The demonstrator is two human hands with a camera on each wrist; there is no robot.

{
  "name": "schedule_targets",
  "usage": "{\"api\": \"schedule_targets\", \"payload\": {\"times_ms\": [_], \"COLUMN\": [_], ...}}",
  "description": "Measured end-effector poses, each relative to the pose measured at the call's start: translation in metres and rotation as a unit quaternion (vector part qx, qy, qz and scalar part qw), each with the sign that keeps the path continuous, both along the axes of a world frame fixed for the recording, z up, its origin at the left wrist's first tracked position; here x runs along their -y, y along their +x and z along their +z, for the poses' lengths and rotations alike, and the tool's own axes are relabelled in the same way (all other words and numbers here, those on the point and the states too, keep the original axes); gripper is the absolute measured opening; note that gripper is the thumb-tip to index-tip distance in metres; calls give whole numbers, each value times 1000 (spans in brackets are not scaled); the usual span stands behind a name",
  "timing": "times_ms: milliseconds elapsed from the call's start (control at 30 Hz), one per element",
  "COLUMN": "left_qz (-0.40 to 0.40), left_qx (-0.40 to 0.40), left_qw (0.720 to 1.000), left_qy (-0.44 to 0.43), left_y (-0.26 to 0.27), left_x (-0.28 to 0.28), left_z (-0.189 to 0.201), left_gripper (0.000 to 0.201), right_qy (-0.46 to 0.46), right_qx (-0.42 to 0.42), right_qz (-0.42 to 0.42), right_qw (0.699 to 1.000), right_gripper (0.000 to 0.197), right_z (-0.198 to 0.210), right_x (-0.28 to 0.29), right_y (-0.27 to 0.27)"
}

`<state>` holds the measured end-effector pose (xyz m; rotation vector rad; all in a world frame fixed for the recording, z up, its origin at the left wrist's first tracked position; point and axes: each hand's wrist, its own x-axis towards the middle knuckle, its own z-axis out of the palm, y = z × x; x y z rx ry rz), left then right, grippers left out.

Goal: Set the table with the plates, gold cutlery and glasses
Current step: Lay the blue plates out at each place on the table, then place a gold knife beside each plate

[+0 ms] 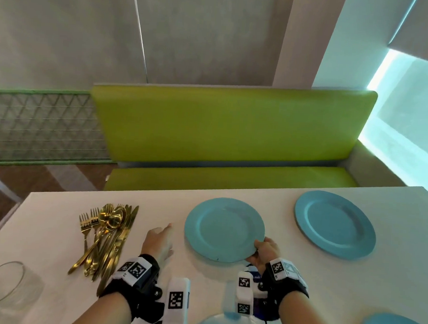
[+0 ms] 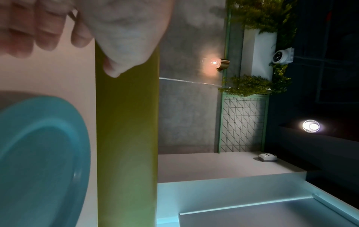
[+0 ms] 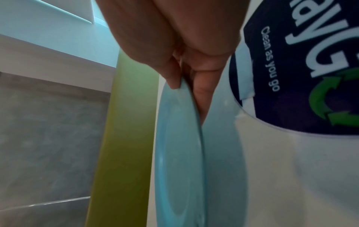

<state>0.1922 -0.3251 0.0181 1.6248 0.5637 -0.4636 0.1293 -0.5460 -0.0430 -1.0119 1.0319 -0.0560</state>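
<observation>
1. The right hand (image 1: 264, 250) had its grip pinched on the near rim of a blue plate (image 1: 225, 229), thumb on top, the plate just above the white desk (image 1: 53, 227).
2. The left hand (image 1: 159, 241) hovered beside that plate, its grip relaxed and holding nothing.
3. Gold cutlery (image 1: 105, 235) lay piled to the left; a second plate (image 1: 334, 223) sat to the right.

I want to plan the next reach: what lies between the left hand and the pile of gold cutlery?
Only bare white table. In the head view, the left hand hovers just right of the gold cutlery, with nothing between them.
</observation>
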Motion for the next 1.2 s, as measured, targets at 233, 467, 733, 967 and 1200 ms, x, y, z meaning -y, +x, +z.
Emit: {"api": "schedule_targets", "payload": {"times_ms": [233, 467, 733, 967, 1200], "left_qz": [16, 17, 5, -38, -113], "left_qx": [-5, 5, 6, 30, 56], "left_qw": [1000, 1000, 1000, 997, 990], "left_qy": [7, 1, -25, -54, -62], "left_y": [-7, -21, -37, -60, -90], "left_x": [-33, -51, -66, -106, -200], "left_z": [-3, -1, 7, 32, 46], "left_gripper": [30, 8, 13, 5, 12], "right_qy": [-21, -76, -143, -185, -196], "right_qx": [-4, -38, -26, 51, 90], "right_qz": [-8, -32, -23, 25, 65], "right_qw": [1000, 996, 989, 981, 974], "right_gripper": [41, 108, 42, 22, 21], "right_z": [-12, -97, -10, 28, 55], "right_x": [-6, 42, -21, -100, -218], "right_y": [14, 29, 3, -11, -41]}}
